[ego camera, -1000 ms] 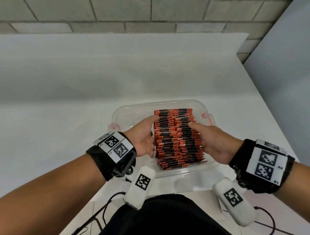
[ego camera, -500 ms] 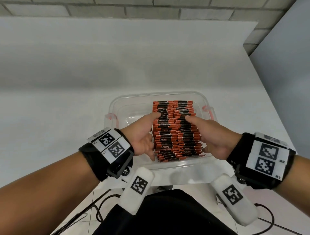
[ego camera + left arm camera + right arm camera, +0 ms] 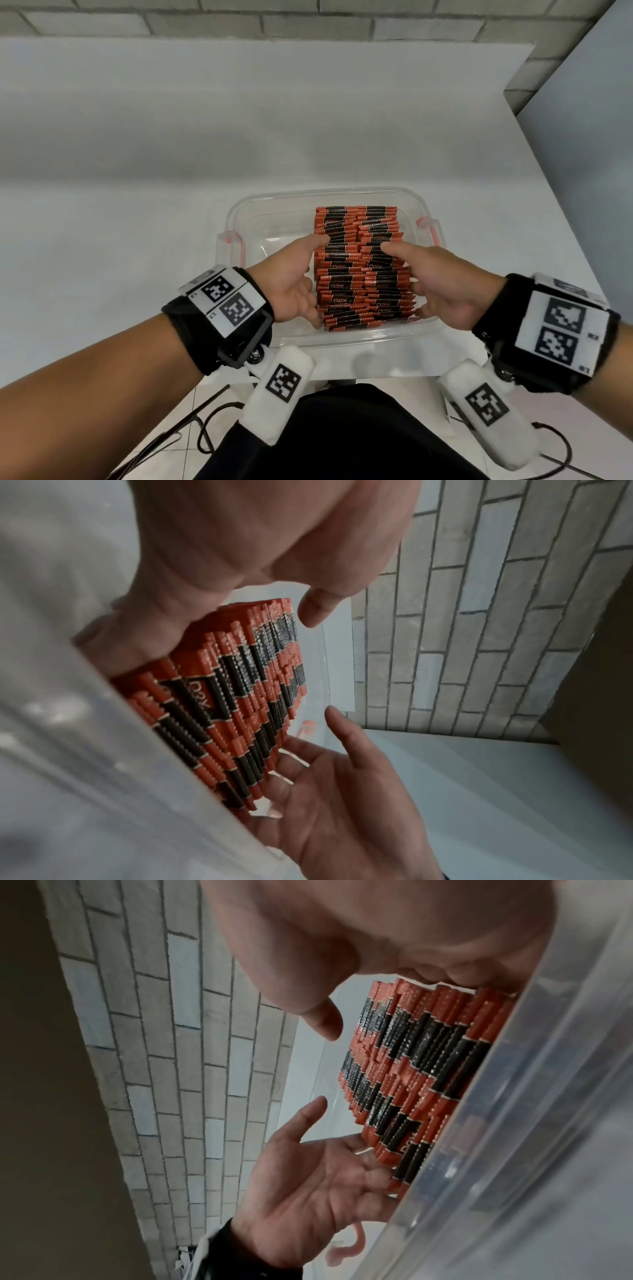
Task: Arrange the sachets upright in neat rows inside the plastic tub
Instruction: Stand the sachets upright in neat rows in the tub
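Centrally, tub: a clear plastic tub (image 3: 421, 205) with pinkish-red side clips sits on the white desk (image 3: 137, 257), close to the near edge.
Sachets: orange-and-black sachets (image 3: 359, 267) stand on edge in two adjoining rows, packed from the far wall toward the near wall; some show "D2X" lettering. The block fills the right part of the tub, and bare floor shows in the left part.
Left hand: the left hand (image 3: 291, 281) is inside the tub on the left flank of the block, fingers extended downward against the sachets' sides, thumb stretched toward the top of the left row. It curls around nothing.
Right hand: the right hand (image 3: 442, 281) lies on the right flank, fingers straight along the sachets, thumb reaching over the top of the right row. It too encloses nothing.
Wrist views: both show the two palms facing each other with the block between them, fingers flat on its sides.
Surroundings: a pale brick wall (image 3: 308, 17) rises behind the desk; a grey panel (image 3: 582, 120) stands at the right.
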### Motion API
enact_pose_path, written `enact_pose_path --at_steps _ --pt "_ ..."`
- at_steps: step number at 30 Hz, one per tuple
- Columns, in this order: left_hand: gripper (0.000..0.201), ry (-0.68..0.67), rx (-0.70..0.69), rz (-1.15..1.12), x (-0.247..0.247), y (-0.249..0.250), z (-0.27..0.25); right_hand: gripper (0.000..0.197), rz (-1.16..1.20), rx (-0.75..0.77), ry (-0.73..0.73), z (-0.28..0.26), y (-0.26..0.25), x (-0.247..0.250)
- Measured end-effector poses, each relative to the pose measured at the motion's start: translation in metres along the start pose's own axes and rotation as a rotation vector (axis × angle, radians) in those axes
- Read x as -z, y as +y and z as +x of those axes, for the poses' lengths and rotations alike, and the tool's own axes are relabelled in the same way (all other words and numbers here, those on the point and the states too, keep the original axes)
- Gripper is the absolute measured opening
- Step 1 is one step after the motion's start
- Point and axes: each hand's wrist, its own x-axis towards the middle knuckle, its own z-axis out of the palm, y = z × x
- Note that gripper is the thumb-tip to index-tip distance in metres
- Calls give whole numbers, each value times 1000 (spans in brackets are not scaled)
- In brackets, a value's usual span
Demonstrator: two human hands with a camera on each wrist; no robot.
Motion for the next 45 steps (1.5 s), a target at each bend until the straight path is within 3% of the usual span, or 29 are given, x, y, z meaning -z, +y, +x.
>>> enact_pose_path --at_steps 1,4,10,12,15,18,20,22,25,30,35,45 --pt "45 -11 8 -1 -2 -1 -1 31 7 -4 -2 0 0 0" --pt "34 -12 -15 -30 -5 -3 -1 29 17 -10 7 1 1 -1" --pt "35 -38 -5 -46 -3 -4 0 28 40 -9 -13 -2 -1 -4" --pt "53 -32 -10 -17 1 -4 2 29 3 9 -1 -4 -1 -5" --pt "79 -24 -15 -20 7 -4 8 11 -100 174 87 -11 -3 -5" --pt "84 -4 -37 -26 9 -2 9 26 -489 473 197 -19 -2 1" --pt "83 8 -63 -8 10 -1 9 15 -833 601 139 -21 -5 3" --pt "83 -1 -75 16 10 0 11 5 -1073 597 -22 -17 -6 2" --pt "81 -29 -74 21 10 -2 13 10 -1276 604 -138 -8 -5 -8" --pt "69 -33 -105 13 7 -4 9 13 -1405 626 -164 3 -3 -19" --pt "27 -43 -97 44 3 -3 -1 16 -1481 698 -154 2 -5 -25" --pt "31 -48 -111 49 3 -2 -2 18 -1612 756 -237 4 -11 -29"
